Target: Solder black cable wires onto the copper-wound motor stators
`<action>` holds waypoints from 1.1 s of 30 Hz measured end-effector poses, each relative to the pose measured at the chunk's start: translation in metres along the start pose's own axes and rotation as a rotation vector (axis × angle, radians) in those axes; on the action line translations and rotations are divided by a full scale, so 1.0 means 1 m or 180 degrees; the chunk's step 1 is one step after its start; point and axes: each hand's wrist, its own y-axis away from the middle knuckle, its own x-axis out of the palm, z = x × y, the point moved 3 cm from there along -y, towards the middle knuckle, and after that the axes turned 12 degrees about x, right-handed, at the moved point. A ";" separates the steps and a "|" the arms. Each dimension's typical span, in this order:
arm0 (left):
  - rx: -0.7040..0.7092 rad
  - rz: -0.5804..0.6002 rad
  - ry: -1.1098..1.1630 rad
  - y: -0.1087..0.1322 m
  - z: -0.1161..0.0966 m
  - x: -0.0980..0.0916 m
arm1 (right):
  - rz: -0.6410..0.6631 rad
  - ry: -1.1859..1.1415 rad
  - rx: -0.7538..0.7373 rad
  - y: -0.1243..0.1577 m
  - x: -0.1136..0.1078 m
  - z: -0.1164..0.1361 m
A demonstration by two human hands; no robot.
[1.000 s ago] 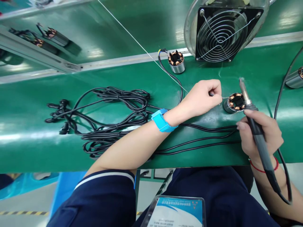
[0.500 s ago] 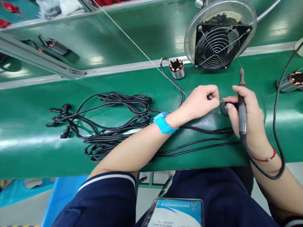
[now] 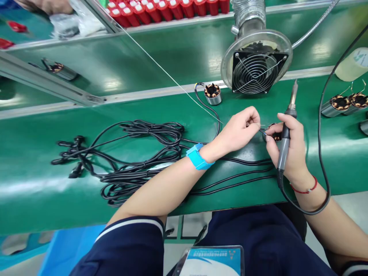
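My left hand (image 3: 243, 124), with a blue band at the wrist, is closed in a pinch on a thin solder wire (image 3: 172, 78) that runs down from the upper left. A short end of it sticks out past my fingertips. In my right hand (image 3: 291, 147) a soldering iron (image 3: 284, 140) is lodged, its bare tip pointing up and away. The thumb and a finger of that hand also pinch a thin lead beside a motor stator (image 3: 275, 132), which my fingers partly hide. The gap between the two hands is small.
Bundled black cables (image 3: 143, 165) cover the left of the green bench (image 3: 71, 199). Behind my hands are another stator (image 3: 213, 94) and a fume extractor fan (image 3: 255, 73). More stators (image 3: 333, 106) stand right, near a plastic bottle (image 3: 352, 65). The iron's cord (image 3: 320, 149) loops past my right wrist.
The view has tilted up and shifted right. My right fingertips now pinch a lead beside the stator, whose copper windings have come into sight. The iron stays in my right hand, tilted a bit more.
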 end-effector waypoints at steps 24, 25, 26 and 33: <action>0.0388 0.0551 -0.0934 0.011 -0.023 0.004 | 0.0429 -0.0331 0.0194 -0.006 -0.012 -0.017; 0.0329 0.0553 -0.0970 0.012 -0.023 0.005 | 0.0465 -0.0252 0.0178 -0.006 -0.013 -0.018; 0.0262 0.0549 -0.0997 0.012 -0.022 0.006 | 0.0499 -0.0183 0.0161 -0.006 -0.013 -0.019; -0.0053 0.0357 -0.0955 0.011 -0.018 0.004 | 0.0450 0.0296 0.0127 -0.010 -0.006 -0.021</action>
